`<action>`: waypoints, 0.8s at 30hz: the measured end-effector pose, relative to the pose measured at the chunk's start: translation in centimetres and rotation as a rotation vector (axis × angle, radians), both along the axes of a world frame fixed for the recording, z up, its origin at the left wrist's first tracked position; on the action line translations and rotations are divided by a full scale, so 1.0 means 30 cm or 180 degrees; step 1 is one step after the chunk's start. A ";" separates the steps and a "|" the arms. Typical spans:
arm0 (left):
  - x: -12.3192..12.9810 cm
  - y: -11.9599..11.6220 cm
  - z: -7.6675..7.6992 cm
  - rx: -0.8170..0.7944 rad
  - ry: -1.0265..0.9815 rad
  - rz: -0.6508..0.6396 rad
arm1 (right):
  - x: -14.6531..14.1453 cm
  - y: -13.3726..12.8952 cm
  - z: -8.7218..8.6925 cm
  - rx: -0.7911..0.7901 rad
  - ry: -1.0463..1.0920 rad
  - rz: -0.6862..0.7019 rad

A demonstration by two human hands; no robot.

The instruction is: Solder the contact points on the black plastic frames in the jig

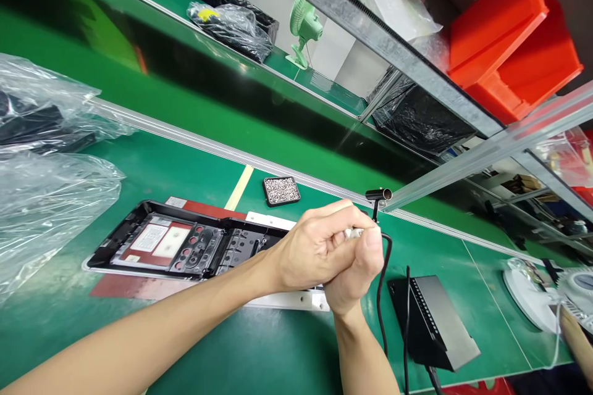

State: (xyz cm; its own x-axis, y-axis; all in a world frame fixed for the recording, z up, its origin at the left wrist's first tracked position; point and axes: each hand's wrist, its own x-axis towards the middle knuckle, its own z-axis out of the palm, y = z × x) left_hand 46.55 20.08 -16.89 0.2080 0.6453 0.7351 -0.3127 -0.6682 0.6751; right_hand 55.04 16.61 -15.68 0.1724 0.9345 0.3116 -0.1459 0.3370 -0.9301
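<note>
My left hand (308, 253) and my right hand (354, 278) are pressed together above the right end of a long black plastic housing (215, 222). Both have curled fingers. Small white pieces (353, 232) show between the curled left fingers and the right thumb; their kind is too small to make out. What lies deeper in the right hand is hidden. The housing lies open side up, with ribs, holes and reddish areas inside, on a white fixture (282, 301). Behind the hands sits a small black tray (281, 191) full of tiny silvery parts.
A short metal tube on a black post (378, 195) stands behind my hands. To the right are a dark box (435, 321) with cables and a co-worker's hand (574, 333) by white round parts. Plastic-wrapped parts (46, 185) lie left. A red bin (514, 43) sits on the shelf overhead.
</note>
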 end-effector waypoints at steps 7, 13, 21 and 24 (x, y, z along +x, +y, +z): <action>0.000 -0.004 0.002 -0.0086 0.0072 0.0014 | 0.004 -0.002 -0.007 -0.0030 0.0149 0.0085; -0.002 -0.003 0.004 -0.0058 0.0040 0.0003 | 0.004 -0.003 -0.007 -0.0007 0.0158 0.0071; -0.004 -0.006 0.005 -0.0097 0.0056 0.0010 | 0.001 -0.001 -0.003 -0.0041 0.0063 0.0055; -0.004 -0.005 0.004 -0.0132 0.0063 0.0011 | 0.004 -0.001 -0.007 -0.0013 -0.0127 -0.0026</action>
